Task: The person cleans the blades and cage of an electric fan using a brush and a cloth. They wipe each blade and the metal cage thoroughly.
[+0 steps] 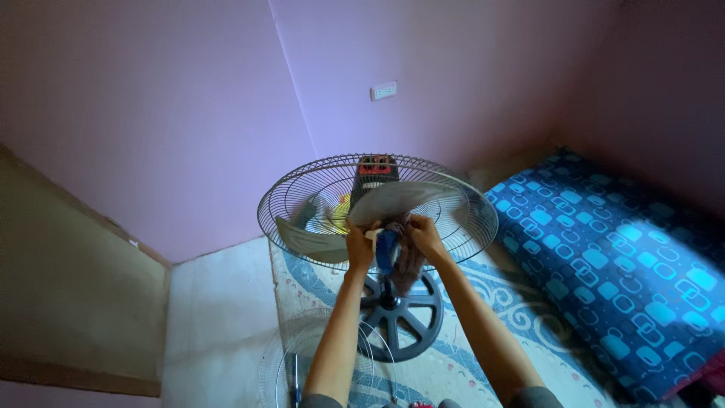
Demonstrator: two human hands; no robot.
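Observation:
A pedestal fan stands in front of me with its front grille off. Its round wire rear guard (294, 189) faces up, and grey blades (411, 198) sit inside it. My left hand (359, 243) grips the blue hub (387, 249) at the blades' centre. My right hand (424, 236) presses a dark reddish cloth (408, 264) against the hub and blade. The black motor housing (374, 177) with a red top shows behind the blades.
The fan's black spoked base (404, 317) rests on a patterned floor mat (468, 355). The removed front grille (287, 363) lies on the floor near my left arm. A blue patterned mattress (612, 257) lies to the right. Pink walls meet in a corner, with an outlet (384, 91).

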